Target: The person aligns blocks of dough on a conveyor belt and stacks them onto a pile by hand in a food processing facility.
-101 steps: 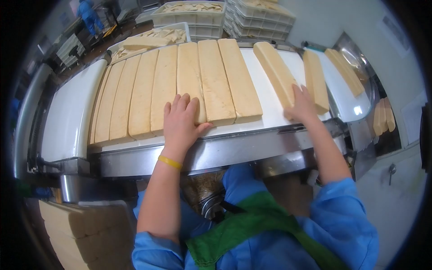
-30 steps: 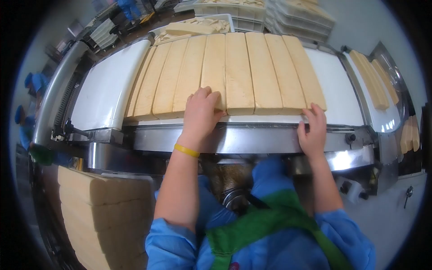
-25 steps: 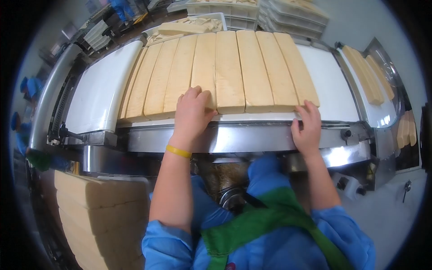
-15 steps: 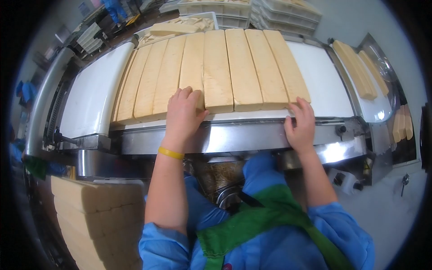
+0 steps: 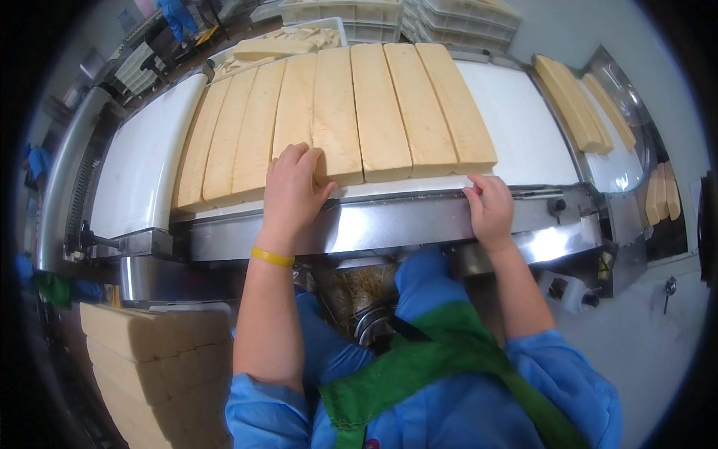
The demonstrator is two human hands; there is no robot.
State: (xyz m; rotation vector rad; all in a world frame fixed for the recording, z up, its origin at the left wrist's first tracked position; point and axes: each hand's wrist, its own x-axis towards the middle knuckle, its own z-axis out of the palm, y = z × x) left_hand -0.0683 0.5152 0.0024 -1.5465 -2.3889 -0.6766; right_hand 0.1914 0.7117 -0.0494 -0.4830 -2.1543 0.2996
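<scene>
Several long pale loaf-like blocks lie side by side across a white conveyor belt. My left hand, with a yellow band at the wrist, rests on the near ends of the middle blocks, its fingers apart and touching them. Just below the near end of the rightmost block, my right hand is at the metal edge of the conveyor, with its fingers curled in; whether anything is between them cannot be made out.
Steel frame runs along the near side. More blocks lie at the right. Stacked blocks stand at lower left. A white crate of pale pieces and stacked crates stand behind. A person is at the far left.
The loose block near my right hand has joined the row. Latest, my right hand has drawn slightly back from the rightmost block and its fingers have curled. The blocks at the right sit nearer the belt.
</scene>
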